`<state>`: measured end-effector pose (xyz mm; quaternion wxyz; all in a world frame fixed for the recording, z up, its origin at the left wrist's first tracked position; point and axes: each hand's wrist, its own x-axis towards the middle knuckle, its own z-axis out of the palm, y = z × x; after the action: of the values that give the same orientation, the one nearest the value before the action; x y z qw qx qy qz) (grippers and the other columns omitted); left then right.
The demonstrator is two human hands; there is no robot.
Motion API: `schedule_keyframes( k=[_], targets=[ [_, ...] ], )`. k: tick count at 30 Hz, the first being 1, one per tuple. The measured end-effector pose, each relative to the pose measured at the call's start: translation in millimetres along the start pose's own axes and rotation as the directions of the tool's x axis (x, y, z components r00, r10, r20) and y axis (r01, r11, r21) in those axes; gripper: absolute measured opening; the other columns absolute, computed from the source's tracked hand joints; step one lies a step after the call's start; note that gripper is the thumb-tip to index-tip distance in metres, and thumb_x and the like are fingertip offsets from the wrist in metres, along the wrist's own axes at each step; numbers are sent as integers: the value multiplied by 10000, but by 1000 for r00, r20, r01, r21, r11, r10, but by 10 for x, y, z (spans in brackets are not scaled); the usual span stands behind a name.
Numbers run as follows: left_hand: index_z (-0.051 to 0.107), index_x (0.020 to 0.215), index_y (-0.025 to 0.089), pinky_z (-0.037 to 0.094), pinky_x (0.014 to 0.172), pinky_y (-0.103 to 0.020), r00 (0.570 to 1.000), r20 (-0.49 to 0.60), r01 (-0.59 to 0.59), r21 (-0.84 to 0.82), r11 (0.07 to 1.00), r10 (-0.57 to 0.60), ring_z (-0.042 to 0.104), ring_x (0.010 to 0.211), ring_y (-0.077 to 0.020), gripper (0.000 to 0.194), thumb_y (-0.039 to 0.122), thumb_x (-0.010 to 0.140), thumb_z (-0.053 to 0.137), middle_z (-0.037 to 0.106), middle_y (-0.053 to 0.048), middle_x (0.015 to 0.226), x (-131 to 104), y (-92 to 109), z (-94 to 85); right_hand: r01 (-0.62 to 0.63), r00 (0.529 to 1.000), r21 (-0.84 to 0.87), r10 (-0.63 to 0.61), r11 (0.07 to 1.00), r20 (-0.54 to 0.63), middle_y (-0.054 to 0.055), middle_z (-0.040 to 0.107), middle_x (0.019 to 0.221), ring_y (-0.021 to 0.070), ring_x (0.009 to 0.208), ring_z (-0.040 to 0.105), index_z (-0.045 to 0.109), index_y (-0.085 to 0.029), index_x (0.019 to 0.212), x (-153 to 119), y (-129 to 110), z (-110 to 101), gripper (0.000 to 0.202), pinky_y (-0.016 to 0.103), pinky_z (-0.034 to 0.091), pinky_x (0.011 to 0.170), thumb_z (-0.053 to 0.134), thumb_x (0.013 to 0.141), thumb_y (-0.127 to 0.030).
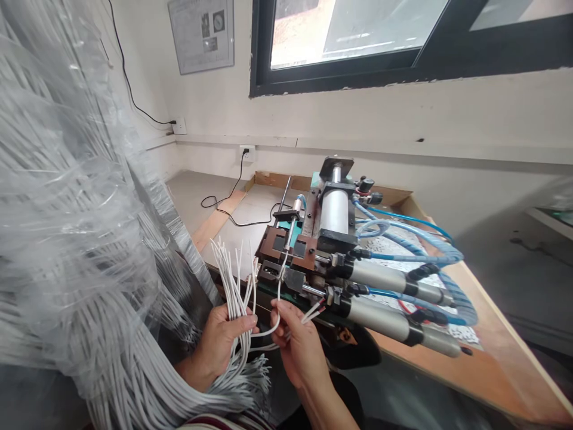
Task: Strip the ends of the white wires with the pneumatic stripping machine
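Observation:
My left hand is closed round a bundle of white cables, their cut ends pointing up. Just to the right, my right hand pinches a single white cable, whose upper end runs into the jaws of a pneumatic wire stripping machine. A few more cables with dark reddish tips stick out to the right from behind my right fingers. Between my hands, loops of cable run from one to the other.
A large mass of grey-white cables wrapped in clear plastic fills the left side. Blue air hoses and silver cylinders extend right from the machine. White scraps lie behind them on the wooden-edged bench. A black cord crosses the bench.

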<state>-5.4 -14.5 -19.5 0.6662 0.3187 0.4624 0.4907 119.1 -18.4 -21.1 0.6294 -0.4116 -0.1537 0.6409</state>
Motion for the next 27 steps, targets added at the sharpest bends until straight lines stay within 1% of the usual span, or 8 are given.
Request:
schedule_keyframes(
  k=[3, 5, 6, 9, 11, 13, 17, 27],
  targets=[
    [661, 608, 107, 417, 565, -248, 999, 51, -15, 31, 999, 13, 542, 508, -114, 104, 180, 564, 721, 618, -3, 514, -2, -4, -8, -101, 986, -84, 112, 991, 126, -43, 477, 464, 59, 409, 351, 690, -137, 760, -5, 2, 46, 290, 186, 247, 402, 725, 607, -381],
    [666, 603, 104, 418, 583, -253, 997, 77, -26, 33, 999, 23, 546, 529, -120, 99, 173, 561, 722, 628, -9, 531, -3, 0, -8, -65, 975, -174, 99, 983, 198, -5, 561, 526, 93, 464, 441, 701, -137, 742, -15, 28, 56, 281, 222, 338, 469, 726, 608, -383],
    [668, 603, 103, 418, 587, -254, 996, 81, -29, 27, 999, 27, 547, 535, -121, 98, 175, 564, 722, 630, -10, 538, -2, 4, -8, -3, 978, -210, 46, 978, 203, 10, 597, 573, 109, 504, 476, 704, -144, 736, -20, 47, 51, 264, 237, 366, 510, 724, 616, -378],
    [665, 607, 109, 419, 568, -248, 999, 45, -16, 8, 1000, 15, 547, 516, -117, 117, 207, 579, 722, 634, -9, 526, 10, 17, -10, 177, 983, -252, -158, 952, 93, 5, 617, 616, 119, 548, 491, 707, -171, 751, -29, 114, -5, 223, 237, 369, 530, 699, 656, -373],
    [661, 623, 112, 431, 566, -248, 1000, -13, -7, -9, 1000, 7, 567, 516, -124, 154, 239, 573, 732, 647, -15, 525, 24, 21, -15, 191, 980, -243, -198, 951, -4, 1, 614, 604, 116, 529, 476, 705, -178, 762, -29, 152, -58, 222, 230, 346, 491, 701, 654, -372],
    [656, 650, 113, 454, 576, -254, 997, -74, 5, -35, 999, -8, 594, 533, -134, 203, 274, 562, 743, 660, -25, 542, 40, 23, -24, 160, 983, -208, -175, 965, -57, 7, 615, 594, 112, 511, 469, 700, -176, 751, -31, 180, -105, 222, 224, 334, 468, 713, 639, -367],
    [637, 687, 111, 483, 530, -259, 989, -138, 39, -47, 998, -45, 613, 498, -136, 271, 324, 558, 745, 651, -19, 555, 58, 34, -38, 95, 991, -177, -110, 980, -81, 17, 617, 586, 97, 492, 458, 693, -161, 704, -46, 196, -137, 230, 207, 321, 448, 737, 605, -364],
    [617, 728, 112, 440, 422, -218, 998, -70, 7, -16, 1000, -8, 542, 393, -99, 265, 313, 591, 723, 575, 25, 442, 44, 25, -37, 75, 996, -166, -83, 983, -39, -12, 523, 490, 66, 402, 337, 670, -131, 608, 4, 50, -35, 232, 207, 204, 383, 743, 571, -348]
  ],
)
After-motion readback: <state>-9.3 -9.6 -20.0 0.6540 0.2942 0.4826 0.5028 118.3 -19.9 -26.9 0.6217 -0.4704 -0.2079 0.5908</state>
